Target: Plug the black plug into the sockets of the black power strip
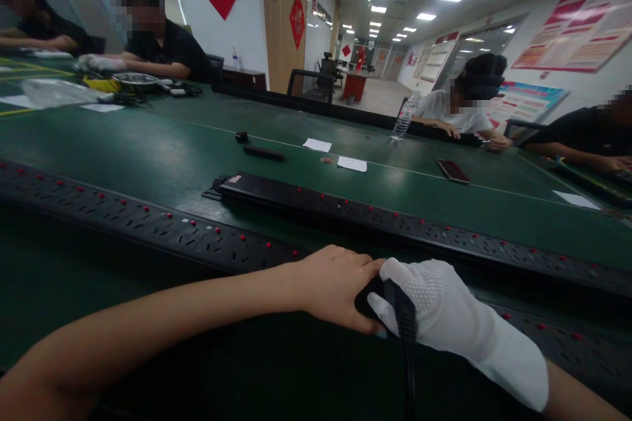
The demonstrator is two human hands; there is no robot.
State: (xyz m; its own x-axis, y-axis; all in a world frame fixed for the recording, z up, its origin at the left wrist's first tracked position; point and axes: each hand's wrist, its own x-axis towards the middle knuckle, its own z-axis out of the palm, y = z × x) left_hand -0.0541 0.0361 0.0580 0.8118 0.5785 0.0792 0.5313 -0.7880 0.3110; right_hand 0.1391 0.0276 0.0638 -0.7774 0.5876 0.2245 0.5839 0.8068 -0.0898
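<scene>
Green matting covers the long workbench [148, 158] before you, and the near power strip [148, 227] running across it is your landmark. Just on your side of that strip, your bare left hand [336, 289] and gloved right hand [434, 309] close together around a small dark object [368, 296], with a black cord [407, 355] trailing toward you. It looks like a plug, though mostly hidden; expect it light, rigid and smooth, so pinch the body, not the limp cord.

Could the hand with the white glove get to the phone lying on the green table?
Probably not from where it is. The gloved right hand is closed around a black plug together with the bare left hand, and the phone lies well beyond both power strips, across the table.
</scene>
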